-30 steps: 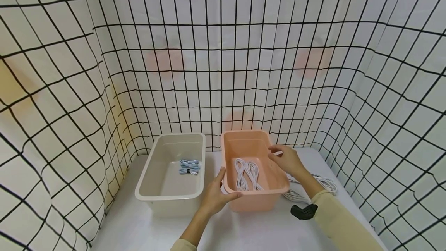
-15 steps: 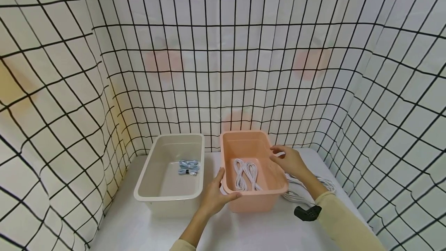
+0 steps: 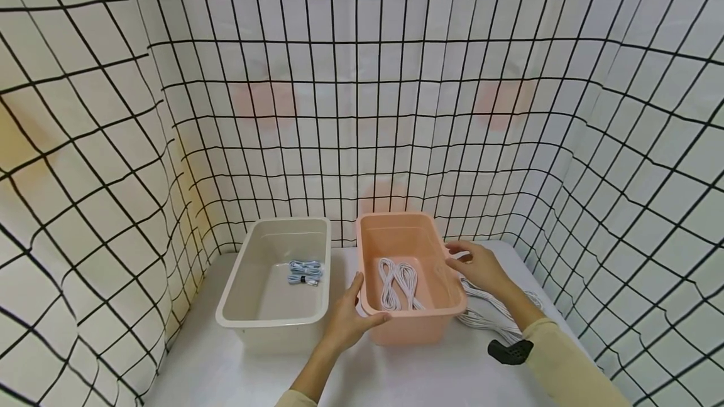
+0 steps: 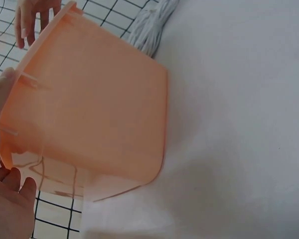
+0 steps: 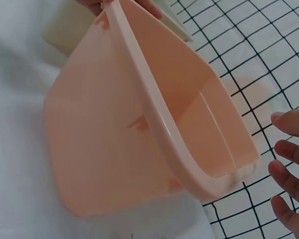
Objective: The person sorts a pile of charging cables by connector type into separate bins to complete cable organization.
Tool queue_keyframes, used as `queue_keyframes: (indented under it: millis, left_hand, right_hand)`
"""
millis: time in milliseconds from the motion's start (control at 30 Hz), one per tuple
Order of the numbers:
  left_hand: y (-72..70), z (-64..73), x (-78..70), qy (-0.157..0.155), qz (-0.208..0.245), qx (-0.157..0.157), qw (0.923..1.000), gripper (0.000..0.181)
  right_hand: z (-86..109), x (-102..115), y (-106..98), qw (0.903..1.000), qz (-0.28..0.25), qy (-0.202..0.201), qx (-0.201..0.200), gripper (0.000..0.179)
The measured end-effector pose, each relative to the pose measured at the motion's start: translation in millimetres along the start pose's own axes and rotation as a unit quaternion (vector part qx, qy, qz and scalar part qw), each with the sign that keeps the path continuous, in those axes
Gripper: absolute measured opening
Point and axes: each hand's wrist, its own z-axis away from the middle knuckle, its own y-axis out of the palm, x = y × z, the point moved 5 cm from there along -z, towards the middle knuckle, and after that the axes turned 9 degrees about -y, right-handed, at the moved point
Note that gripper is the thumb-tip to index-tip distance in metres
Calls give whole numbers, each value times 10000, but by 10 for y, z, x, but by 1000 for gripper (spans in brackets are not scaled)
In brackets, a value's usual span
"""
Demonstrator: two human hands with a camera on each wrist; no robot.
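The peach plastic bin [image 3: 421,325] stands on the table, with two looped bundles of white cord [image 3: 398,284] inside. My left hand [image 3: 346,319] holds its near-left corner, thumb along the front rim and fingers at the left side. In the left wrist view, fingertips [image 4: 27,188] curl at the bin's wall. My right hand [image 3: 477,267] hovers by the right rim, holding nothing; in the right wrist view its loosely bent fingers [image 5: 289,177] are apart from the bin. More white cords [image 3: 486,313] lie on the table under the right forearm, partly hidden.
A cream bin [image 3: 274,324] stands left of the peach one, holding bundled light-blue cables [image 3: 305,272]. Black grid netting [image 3: 362,112] over white sheeting encloses the back and both sides. A black device [image 3: 510,352] sits at the right wrist.
My right hand has drawn a little right and down, from over the bin's right rim to beside it. The left hand stays at the corner, and the bins rest where they were.
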Motion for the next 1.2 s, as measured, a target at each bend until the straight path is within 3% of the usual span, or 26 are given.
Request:
queue_keyframes:
  millis: [433,1200]
  left_hand:
    - [2,-5,8,3,73,10,10000,113]
    - [0,-4,8,-26,54,52,10000,114]
  right_hand:
    - [257,-265,-97,9979,280,-443,-379,38]
    - [816,-914,53,9945,674,12,-799,39]
